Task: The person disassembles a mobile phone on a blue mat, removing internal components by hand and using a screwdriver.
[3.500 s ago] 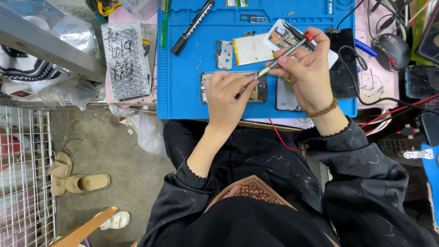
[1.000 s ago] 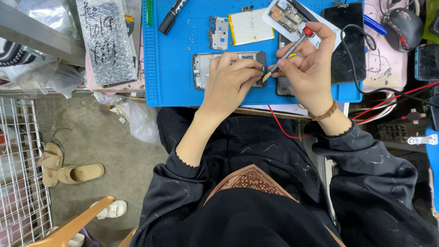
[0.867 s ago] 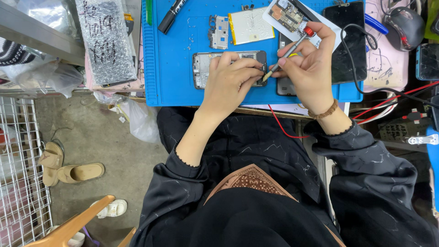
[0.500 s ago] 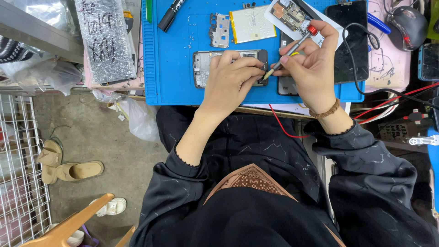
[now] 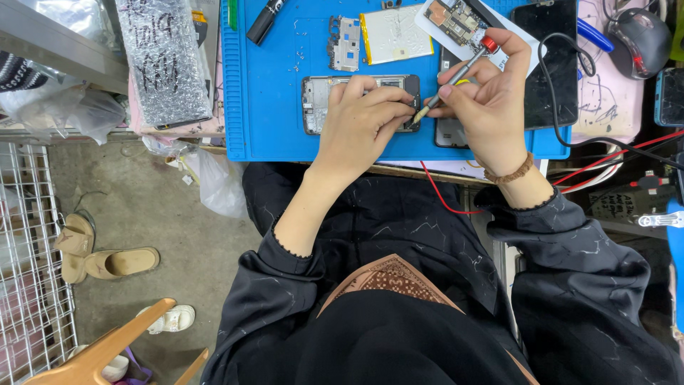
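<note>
resting flat on the blue mat (image 5: pixel 285 107) of the tabletop: opened phone (image 5: pixel 335 103), long axis left to right, back cover off, frame exposed.

left hand (image 5: pixel 360 121): fingers curled down over the phone's right half, pressing and gripping it; phone's left half shows bare beyond the knuckles.

right hand (image 5: pixel 491 107): pinching a screwdriver (image 5: pixel 456 80), red cap at the far right end, shaft slanting near and left, tip meeting the phone's right end just beside the left fingertips. beaded bracelet on the wrist.

key relation: the phone lies straight ahead of both hands, mostly to the left of them; the worked spot is its right end, between the two hands. the left hand sits on the phone, the right reaches it only through the tool.

around it, on the mat: metal plate (image 5: pixel 344 43) and pale battery (image 5: pixel 395 32) just beyond the phone; circuit board (image 5: pixel 456 18) on white paper at far right; black marker (image 5: pixel 263 21) at far left. second dark phone (image 5: pixel 449 132) partly under the right hand. off the mat, right: dark tablet (image 5: pixel 545 64), mouse (image 5: pixel 641 39), red wires. left: cracked screen panel (image 5: pixel 164 60). floor: sandals (image 5: pixel 107 260).
</note>
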